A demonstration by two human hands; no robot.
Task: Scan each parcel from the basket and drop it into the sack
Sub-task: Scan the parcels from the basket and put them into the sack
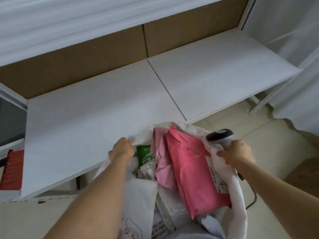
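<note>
Two bare arms enter the picture from about 6 o'clock. The left forearm (96, 190) has no sleeve, watch or band on any part that shows. The right forearm (279, 185) is bare in the same way. The left hand (121, 149) and the right hand (237, 153) wear no gloves, and no rings can be seen.

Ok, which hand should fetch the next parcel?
Left. The left hand only pinches the sack rim, so it can let go. The right hand grips the scanner along with the rim.
</note>
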